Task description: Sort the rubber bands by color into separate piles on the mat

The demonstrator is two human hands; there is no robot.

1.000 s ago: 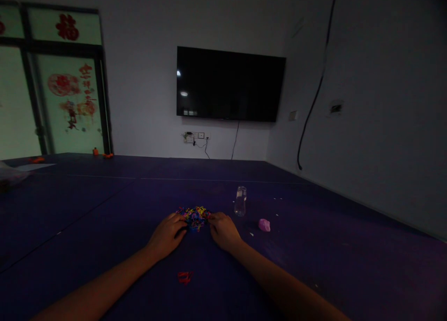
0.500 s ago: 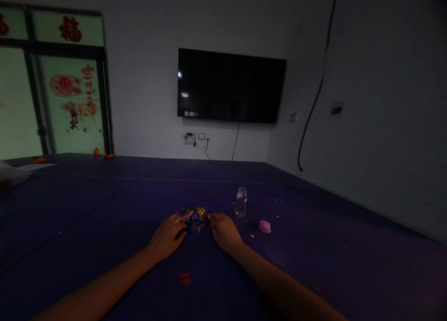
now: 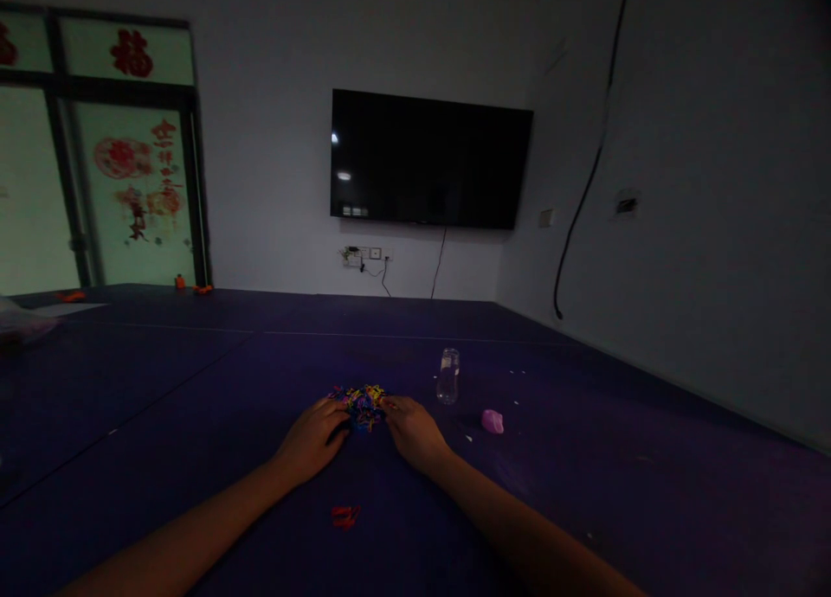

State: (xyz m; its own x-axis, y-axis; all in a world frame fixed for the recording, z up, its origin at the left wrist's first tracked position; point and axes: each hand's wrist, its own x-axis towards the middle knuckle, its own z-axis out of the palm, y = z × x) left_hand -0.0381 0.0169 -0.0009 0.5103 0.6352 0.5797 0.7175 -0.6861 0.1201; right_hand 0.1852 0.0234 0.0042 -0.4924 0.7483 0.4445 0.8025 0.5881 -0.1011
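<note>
A heap of small, many-coloured paper clips (image 3: pixel 362 405) lies on the purple-blue table between my two hands. My left hand (image 3: pixel 312 441) rests at the heap's left edge, fingers stretched onto the clips and thumb apart from them. At the right edge, my right hand (image 3: pixel 412 428) has its fingertips drawn together against the clips. Whatever sits between those fingertips is too small and dark to make out. Nearer to me, between my forearms, is a small group of red paper clips (image 3: pixel 344 516), separate from the heap.
Right of the heap stands a clear bottle (image 3: pixel 447 376), and beside it lies a pink lump-like object (image 3: pixel 492 421). White scraps dot the table (image 3: pixel 260 381). A plastic bag (image 3: pixel 22 320) is at the far left. Small orange items (image 3: pixel 202 290) sit along the back edge.
My right hand has shifted slightly left, further onto the edge of the heap. My left hand stays in the same place.
</note>
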